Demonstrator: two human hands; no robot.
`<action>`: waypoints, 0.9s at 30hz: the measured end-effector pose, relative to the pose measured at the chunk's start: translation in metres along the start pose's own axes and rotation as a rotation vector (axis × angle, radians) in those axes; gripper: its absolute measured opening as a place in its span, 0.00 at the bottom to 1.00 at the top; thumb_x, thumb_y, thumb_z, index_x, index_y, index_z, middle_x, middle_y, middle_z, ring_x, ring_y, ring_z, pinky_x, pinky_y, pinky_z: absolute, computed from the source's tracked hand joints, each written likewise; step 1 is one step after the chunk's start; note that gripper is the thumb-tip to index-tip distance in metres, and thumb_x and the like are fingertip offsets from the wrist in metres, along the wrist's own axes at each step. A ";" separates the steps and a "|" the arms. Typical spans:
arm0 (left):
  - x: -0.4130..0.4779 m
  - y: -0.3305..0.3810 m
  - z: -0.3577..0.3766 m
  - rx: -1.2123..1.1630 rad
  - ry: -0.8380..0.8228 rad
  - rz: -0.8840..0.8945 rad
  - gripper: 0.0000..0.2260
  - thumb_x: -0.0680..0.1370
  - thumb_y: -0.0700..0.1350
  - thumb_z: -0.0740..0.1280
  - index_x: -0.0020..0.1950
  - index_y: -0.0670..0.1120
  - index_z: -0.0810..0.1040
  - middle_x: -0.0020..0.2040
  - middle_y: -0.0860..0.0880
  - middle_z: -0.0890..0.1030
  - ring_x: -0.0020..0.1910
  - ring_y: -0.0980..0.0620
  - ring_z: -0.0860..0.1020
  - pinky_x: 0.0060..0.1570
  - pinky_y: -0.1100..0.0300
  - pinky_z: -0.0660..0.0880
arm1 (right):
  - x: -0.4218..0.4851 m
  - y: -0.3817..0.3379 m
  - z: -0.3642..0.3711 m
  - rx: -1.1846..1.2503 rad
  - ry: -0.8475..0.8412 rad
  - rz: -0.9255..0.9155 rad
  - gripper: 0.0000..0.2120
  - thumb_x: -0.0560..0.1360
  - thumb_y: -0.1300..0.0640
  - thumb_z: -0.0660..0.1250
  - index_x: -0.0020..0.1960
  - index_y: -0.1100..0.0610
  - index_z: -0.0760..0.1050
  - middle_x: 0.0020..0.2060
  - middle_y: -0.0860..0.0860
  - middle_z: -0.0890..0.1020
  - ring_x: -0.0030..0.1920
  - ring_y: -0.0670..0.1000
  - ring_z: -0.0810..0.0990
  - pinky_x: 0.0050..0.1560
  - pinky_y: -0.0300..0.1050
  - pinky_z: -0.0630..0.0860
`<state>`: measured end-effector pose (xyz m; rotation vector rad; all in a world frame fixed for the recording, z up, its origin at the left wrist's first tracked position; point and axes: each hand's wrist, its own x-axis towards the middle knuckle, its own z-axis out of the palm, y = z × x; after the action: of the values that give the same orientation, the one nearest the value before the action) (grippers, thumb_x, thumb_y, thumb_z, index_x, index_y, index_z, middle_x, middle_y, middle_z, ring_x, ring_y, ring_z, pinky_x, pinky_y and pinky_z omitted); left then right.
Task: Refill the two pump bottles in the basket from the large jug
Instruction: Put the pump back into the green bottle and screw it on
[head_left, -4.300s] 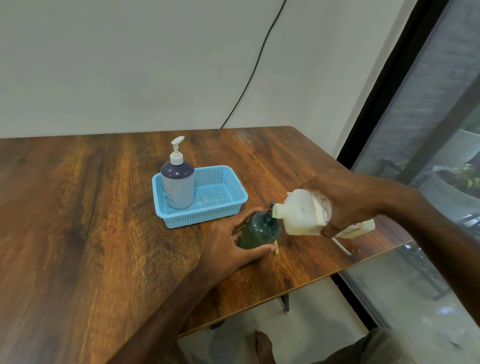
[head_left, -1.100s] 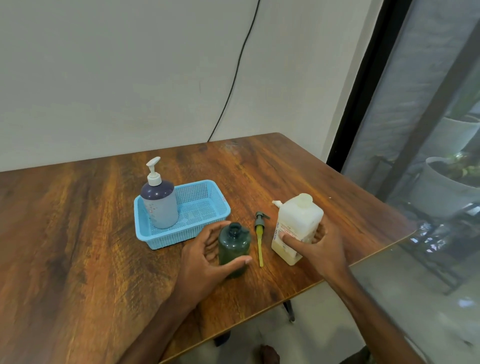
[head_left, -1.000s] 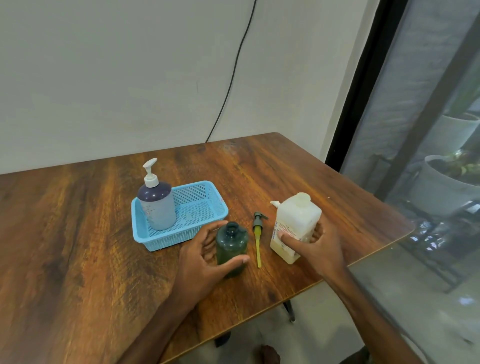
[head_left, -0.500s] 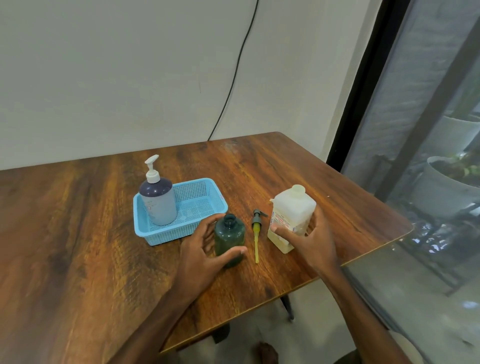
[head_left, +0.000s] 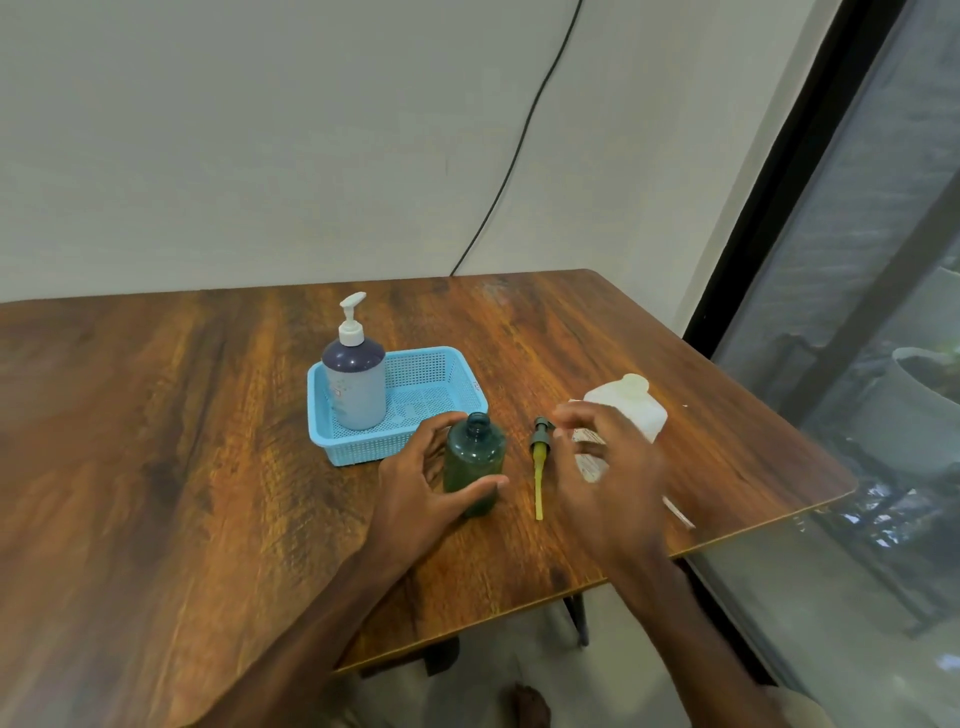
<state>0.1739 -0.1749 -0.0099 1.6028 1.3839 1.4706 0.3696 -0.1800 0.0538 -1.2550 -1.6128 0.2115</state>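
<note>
A dark green bottle (head_left: 475, 465) stands uncapped on the table just in front of the blue basket (head_left: 441, 415). My left hand (head_left: 421, 488) grips it from the left, thumb across its front. Its pump head with a yellow tube (head_left: 538, 467) lies flat to the bottle's right. My right hand (head_left: 605, 478) hovers, blurred, with loosely spread fingers between the pump and the white jug (head_left: 631, 410), off the jug. The jug stands upright near the right edge. A purple pump bottle (head_left: 355, 384) with a white pump stands in the basket's left end.
The wooden table (head_left: 156, 441) ends close at the front and right, by a glass door. A thin white stick (head_left: 678, 512) lies near the right front edge. A black cable (head_left: 519, 140) runs down the wall behind.
My right hand has let go of the upright jug and moved left toward the pump head. My left hand keeps its grip on the green bottle.
</note>
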 end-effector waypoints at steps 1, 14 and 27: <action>0.000 -0.001 -0.001 -0.006 0.005 -0.002 0.37 0.64 0.58 0.83 0.70 0.57 0.74 0.63 0.69 0.78 0.64 0.69 0.78 0.60 0.69 0.77 | 0.002 0.003 0.010 -0.063 -0.121 0.091 0.12 0.77 0.61 0.72 0.58 0.50 0.80 0.54 0.42 0.82 0.54 0.41 0.80 0.56 0.40 0.81; 0.000 -0.003 -0.002 -0.027 0.008 -0.009 0.37 0.65 0.52 0.84 0.71 0.52 0.74 0.62 0.68 0.77 0.62 0.74 0.76 0.58 0.75 0.74 | 0.038 0.022 0.074 -0.610 -0.511 0.159 0.05 0.80 0.60 0.68 0.55 0.58 0.78 0.51 0.55 0.82 0.45 0.50 0.82 0.44 0.41 0.81; 0.000 -0.001 -0.002 -0.014 0.004 -0.006 0.35 0.67 0.49 0.85 0.70 0.53 0.73 0.61 0.69 0.76 0.60 0.78 0.75 0.55 0.78 0.73 | 0.026 0.032 0.068 -0.380 -0.548 0.249 0.10 0.76 0.61 0.71 0.55 0.53 0.75 0.51 0.50 0.80 0.47 0.47 0.79 0.43 0.41 0.80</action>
<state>0.1713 -0.1755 -0.0105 1.5860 1.3766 1.4781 0.3382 -0.1165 0.0180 -1.8048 -2.0194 0.4504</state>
